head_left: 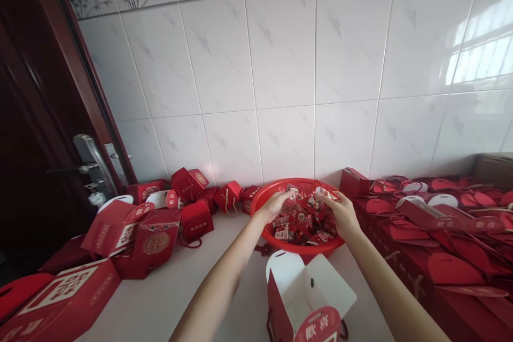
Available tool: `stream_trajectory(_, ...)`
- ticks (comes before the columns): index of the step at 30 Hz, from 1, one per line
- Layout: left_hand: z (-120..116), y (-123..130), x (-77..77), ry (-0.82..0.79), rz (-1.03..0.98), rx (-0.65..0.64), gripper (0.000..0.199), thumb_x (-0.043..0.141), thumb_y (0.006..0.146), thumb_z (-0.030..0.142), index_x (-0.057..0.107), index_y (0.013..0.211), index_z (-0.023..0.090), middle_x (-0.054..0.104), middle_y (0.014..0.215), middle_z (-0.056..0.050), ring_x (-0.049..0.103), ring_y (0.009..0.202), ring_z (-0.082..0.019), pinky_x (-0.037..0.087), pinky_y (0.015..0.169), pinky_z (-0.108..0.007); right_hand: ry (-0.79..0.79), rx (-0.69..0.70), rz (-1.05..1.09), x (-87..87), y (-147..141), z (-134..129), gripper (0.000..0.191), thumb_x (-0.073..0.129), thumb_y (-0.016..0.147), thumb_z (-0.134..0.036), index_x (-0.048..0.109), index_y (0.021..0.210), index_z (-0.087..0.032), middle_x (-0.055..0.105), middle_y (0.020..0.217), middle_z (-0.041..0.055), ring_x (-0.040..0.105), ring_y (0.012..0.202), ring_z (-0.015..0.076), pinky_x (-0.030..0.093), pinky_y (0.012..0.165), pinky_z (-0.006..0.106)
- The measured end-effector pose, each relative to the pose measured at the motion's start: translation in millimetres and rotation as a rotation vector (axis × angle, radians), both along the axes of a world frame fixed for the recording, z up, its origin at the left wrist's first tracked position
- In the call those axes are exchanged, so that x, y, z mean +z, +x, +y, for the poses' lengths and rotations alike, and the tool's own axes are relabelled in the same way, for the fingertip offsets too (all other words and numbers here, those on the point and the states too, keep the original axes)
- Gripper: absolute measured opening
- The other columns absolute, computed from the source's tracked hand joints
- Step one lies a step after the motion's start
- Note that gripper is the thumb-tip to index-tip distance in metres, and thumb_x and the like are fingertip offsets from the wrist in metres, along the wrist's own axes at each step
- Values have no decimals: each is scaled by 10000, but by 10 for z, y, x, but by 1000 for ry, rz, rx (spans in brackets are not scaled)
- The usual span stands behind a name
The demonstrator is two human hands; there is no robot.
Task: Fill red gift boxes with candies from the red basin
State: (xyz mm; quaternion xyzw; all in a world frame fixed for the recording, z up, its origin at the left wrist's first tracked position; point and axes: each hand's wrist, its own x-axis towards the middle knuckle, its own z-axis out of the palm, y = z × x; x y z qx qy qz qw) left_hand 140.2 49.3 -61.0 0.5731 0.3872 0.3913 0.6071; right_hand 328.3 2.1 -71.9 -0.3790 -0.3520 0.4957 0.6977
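Both my hands reach into a red plastic basket [280,247] of wrapped candies [304,219] by the tiled wall. At its left side, my left hand [276,206] pinches a small wrapped candy [294,192] between thumb and fingers. On the right, the fingers of my right hand [343,216] are closed on another candy packet [324,193], white and red. An open red gift box [280,304] with a white inside stands below the basket, between my forearms. Its flaps are up and nothing shows inside the visible part.
Several folded red gift boxes [156,240] are heaped on the left of the white tabletop [172,302]. Many more red boxes [452,235] stand in rows on the right. A dark door with a metal handle [96,163] is at the far left.
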Motion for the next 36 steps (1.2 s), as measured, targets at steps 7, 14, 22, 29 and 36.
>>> stream_trajectory(7, 24, 2, 10, 128, 37, 232, 244, 621, 872, 377, 761, 867, 177, 754, 900, -41, 677, 859, -183, 516, 829, -313, -21, -136, -135, -1, -23, 0, 394, 854, 531, -325, 677, 858, -197, 755, 815, 62, 726, 796, 279, 579, 674, 369)
stream_trajectory(14, -39, 29, 10, 290, 158, 40, 270, 698, 795, 463, 727, 743, 200, 684, 765, 18, 642, 788, -153, 510, 709, -241, 81, -119, -457, -24, 7, 17, 298, 764, 655, -448, 712, 841, -222, 747, 966, 86, 678, 954, 284, 531, 789, 376)
stream_trajectory(22, -63, 81, 20, 194, 286, -44, 458, 442, 973, 502, 711, 794, 177, 703, 796, -30, 660, 734, -151, 547, 722, -269, 118, 138, -383, -16, -17, -24, 347, 832, 579, -491, 646, 649, -207, 669, 663, 19, 588, 641, 176, 456, 612, 307)
stream_trajectory(29, 80, -4, -118, 294, 884, 200, 132, 638, 682, 57, 687, 653, 176, 709, 675, -13, 669, 692, -170, 503, 650, -238, 17, 14, -62, 18, 9, 2, 333, 802, 545, -343, 492, 563, -223, 560, 593, -39, 536, 602, 132, 472, 610, 266)
stream_trajectory(36, 122, 1, -123, 427, 725, 302, 284, 476, 772, 19, 710, 775, 180, 760, 871, -16, 695, 841, -146, 523, 741, -220, -20, 1, -56, 75, 8, -54, 248, 735, 559, -365, 529, 586, -229, 579, 625, -28, 522, 589, 148, 377, 495, 264)
